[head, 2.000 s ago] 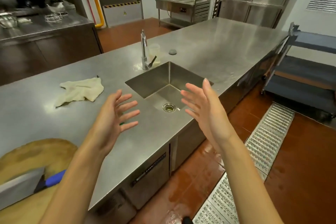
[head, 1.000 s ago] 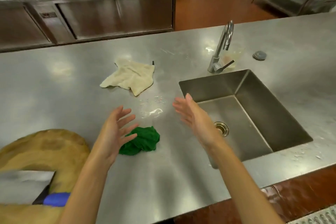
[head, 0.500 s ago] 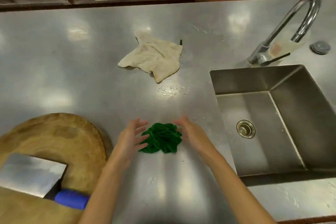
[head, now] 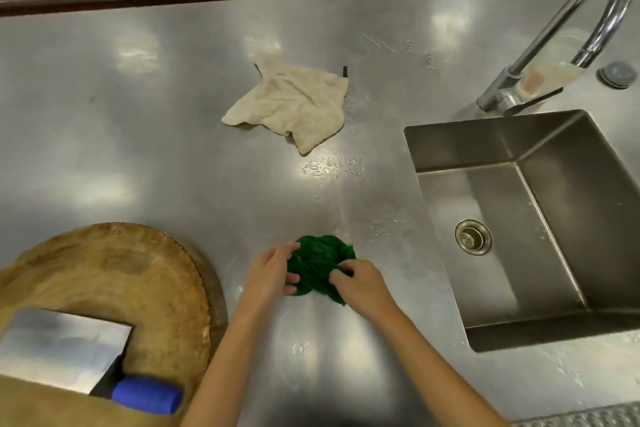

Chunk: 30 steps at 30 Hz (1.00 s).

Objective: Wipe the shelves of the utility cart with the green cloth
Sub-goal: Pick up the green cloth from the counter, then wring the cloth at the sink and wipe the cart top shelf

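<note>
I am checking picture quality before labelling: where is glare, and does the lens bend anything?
Head view: bright glare patches on the steel counter, water drops glinting near the beige cloth; the wide lens bows the counter's far edge; the green cloth is sharp.

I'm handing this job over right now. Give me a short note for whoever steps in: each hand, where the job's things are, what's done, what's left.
Left hand: grips the left edge of the green cloth.
Right hand: fingers curled into the cloth's near right side.
Cloth: bunched on the steel counter, left of the sink, not yet lifted.
Utility cart: not in view.
Done: cloth taken hold of.
Left: lift it, find the cart, wipe every shelf.
Note: the beige cloth farther back is not the one; a cleaver lies on the chopping board at left.
</note>
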Each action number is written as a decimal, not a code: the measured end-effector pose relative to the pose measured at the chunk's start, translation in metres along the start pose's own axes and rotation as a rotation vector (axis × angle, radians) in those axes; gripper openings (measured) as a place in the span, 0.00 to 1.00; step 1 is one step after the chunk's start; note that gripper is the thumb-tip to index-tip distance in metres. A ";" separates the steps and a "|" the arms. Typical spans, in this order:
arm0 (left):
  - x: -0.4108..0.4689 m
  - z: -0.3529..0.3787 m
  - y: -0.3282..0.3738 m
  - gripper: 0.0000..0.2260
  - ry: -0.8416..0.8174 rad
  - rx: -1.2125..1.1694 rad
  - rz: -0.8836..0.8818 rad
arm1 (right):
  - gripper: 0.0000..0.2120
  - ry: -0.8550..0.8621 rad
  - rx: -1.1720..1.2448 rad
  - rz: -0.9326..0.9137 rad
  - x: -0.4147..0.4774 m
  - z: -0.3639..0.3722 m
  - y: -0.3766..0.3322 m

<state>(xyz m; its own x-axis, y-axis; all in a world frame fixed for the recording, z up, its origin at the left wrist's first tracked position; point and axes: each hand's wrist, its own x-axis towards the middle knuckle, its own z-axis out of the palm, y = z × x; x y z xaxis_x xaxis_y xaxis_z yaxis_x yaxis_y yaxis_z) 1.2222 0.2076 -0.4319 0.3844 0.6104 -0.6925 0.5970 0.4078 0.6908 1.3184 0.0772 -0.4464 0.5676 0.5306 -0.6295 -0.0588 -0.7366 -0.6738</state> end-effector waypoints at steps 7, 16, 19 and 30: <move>-0.016 -0.003 0.001 0.23 -0.165 0.342 0.375 | 0.11 0.065 0.301 -0.058 -0.038 -0.038 -0.042; -0.060 0.046 0.036 0.13 -0.391 0.471 0.799 | 0.09 0.204 0.856 -0.169 -0.105 -0.103 -0.032; -0.088 0.080 0.046 0.11 -0.555 0.448 0.858 | 0.15 0.251 0.947 -0.298 -0.133 -0.128 -0.020; -0.223 0.231 0.041 0.07 -0.608 0.271 1.146 | 0.17 0.568 0.988 -0.509 -0.261 -0.228 0.090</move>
<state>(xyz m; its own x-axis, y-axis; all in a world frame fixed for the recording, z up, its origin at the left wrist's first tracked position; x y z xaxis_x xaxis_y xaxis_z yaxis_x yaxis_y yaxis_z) 1.3238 -0.0684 -0.2971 0.9715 0.0878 0.2201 -0.1814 -0.3223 0.9291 1.3528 -0.2229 -0.2545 0.9666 0.2252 -0.1222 -0.1805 0.2598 -0.9486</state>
